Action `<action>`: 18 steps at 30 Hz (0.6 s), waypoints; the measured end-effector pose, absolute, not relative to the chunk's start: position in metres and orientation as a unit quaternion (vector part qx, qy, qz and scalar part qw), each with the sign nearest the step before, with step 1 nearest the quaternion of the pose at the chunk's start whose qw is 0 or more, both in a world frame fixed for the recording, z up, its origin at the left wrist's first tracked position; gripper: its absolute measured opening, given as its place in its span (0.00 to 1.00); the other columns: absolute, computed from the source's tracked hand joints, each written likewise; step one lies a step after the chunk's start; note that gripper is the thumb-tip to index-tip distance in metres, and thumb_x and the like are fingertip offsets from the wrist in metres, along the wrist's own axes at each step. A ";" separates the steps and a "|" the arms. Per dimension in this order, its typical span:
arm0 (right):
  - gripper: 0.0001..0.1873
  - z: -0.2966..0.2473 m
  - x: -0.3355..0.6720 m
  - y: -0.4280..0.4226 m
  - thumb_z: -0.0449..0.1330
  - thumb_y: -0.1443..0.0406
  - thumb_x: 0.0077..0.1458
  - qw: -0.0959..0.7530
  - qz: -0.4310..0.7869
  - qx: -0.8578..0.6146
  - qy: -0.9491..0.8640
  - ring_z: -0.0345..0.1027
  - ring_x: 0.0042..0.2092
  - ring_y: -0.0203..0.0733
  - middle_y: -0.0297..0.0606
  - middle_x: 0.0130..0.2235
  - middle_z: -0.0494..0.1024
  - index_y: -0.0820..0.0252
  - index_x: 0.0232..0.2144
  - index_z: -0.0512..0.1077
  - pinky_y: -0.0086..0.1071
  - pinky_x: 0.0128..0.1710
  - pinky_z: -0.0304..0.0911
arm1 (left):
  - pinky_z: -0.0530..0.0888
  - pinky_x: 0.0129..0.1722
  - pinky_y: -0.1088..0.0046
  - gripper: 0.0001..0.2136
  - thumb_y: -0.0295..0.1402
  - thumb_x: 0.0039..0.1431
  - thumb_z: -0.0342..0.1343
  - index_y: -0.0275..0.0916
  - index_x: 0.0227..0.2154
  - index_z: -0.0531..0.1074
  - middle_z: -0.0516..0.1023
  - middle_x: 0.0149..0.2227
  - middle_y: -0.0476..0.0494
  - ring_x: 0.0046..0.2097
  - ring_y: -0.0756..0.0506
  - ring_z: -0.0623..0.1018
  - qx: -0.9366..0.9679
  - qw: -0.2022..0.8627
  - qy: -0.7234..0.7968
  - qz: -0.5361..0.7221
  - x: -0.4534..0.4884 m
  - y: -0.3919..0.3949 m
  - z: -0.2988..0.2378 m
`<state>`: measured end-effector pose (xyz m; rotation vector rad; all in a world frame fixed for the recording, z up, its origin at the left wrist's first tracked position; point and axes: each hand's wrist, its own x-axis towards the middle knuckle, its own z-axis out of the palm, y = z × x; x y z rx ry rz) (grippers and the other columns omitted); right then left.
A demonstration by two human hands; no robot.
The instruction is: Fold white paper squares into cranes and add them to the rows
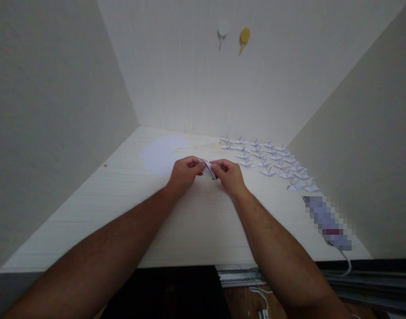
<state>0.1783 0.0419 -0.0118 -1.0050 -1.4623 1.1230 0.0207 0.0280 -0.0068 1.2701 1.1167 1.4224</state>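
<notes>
My left hand (185,171) and my right hand (228,174) meet over the middle of the pale wooden table (196,221). Both are closed in a pinch on a small folded piece of white paper (208,169) held between them, just above the tabletop. Behind the hands lies a loose stack of white paper sheets (163,153). To the right, several finished white paper cranes (269,159) stand in rows on the table.
A blurred-out flat device (327,221) with a white cable lies near the table's right front corner. Walls close in the table on the left, back and right. Two hooks, one white (222,32) and one yellow (244,36), hang on the back wall.
</notes>
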 end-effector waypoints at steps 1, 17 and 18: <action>0.16 -0.011 0.178 0.042 0.65 0.55 0.45 0.503 0.460 -0.414 -0.603 0.64 0.24 0.33 0.33 0.23 0.74 0.62 0.32 0.76 0.29 0.25 0.61 | 0.73 0.30 0.73 0.10 0.37 0.45 0.65 0.36 0.23 0.73 0.77 0.25 0.47 0.26 0.51 0.74 0.513 0.451 0.447 0.578 0.021 0.028 -0.008; 0.14 -0.014 0.178 0.042 0.66 0.60 0.42 0.511 0.445 -0.401 -0.616 0.65 0.25 0.33 0.32 0.26 0.75 0.58 0.34 0.75 0.29 0.26 0.63 | 0.74 0.27 0.74 0.12 0.38 0.42 0.66 0.36 0.25 0.72 0.77 0.28 0.47 0.28 0.50 0.74 0.445 0.513 0.431 0.594 0.024 0.031 -0.012; 0.14 -0.014 0.178 0.042 0.66 0.60 0.42 0.512 0.443 -0.404 -0.616 0.65 0.25 0.33 0.32 0.26 0.75 0.58 0.34 0.75 0.29 0.26 0.63 | 0.75 0.27 0.74 0.11 0.37 0.43 0.66 0.37 0.25 0.72 0.77 0.28 0.46 0.28 0.50 0.74 0.447 0.513 0.431 0.593 0.024 0.030 -0.012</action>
